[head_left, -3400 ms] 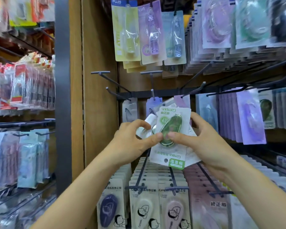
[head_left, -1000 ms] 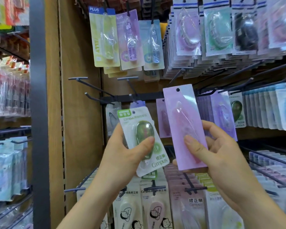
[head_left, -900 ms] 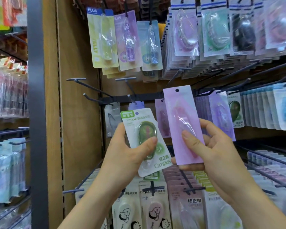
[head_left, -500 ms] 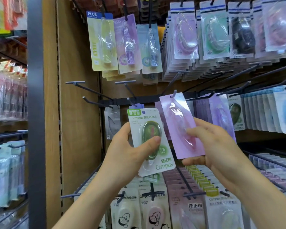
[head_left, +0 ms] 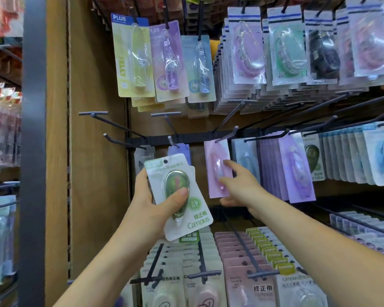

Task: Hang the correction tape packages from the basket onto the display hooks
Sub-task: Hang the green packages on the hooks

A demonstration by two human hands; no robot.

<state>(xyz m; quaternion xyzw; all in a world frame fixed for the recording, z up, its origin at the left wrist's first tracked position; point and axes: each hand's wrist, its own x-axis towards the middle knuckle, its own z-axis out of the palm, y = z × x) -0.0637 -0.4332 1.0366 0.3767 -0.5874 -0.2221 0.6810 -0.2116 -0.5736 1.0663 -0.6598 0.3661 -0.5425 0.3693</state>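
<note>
At the far left a grey upright post (head_left: 32, 151) was seen, and beside it a wooden side panel (head_left: 93, 151), past which two dark hooks (head_left: 118, 142) jutted from the back rail. Above these a yellow PLUS package (head_left: 134, 58) was hung. The left grip (head_left: 151, 204) was raised in front of the rack and was clasped round a green correction tape package (head_left: 173, 173), the thumb pressed on its clear blister and the fingers wrapped behind (the edge of a second card could be made out at its back). The package was held tilted, away from any hook. Just to its right a pink correction tape package (head_left: 216, 167) was hung by its hole on a display hook (head_left: 227, 135). The right grip (head_left: 239, 189) was released: its straightened fingers were laid on the front of that package, the thumb just under the lower edge. Further right, a row of purple packages (head_left: 295, 169) was hung, and then blue packages (head_left: 381, 156). Below, rows of pale packages (head_left: 237, 282) were racked on lower hooks.
</note>
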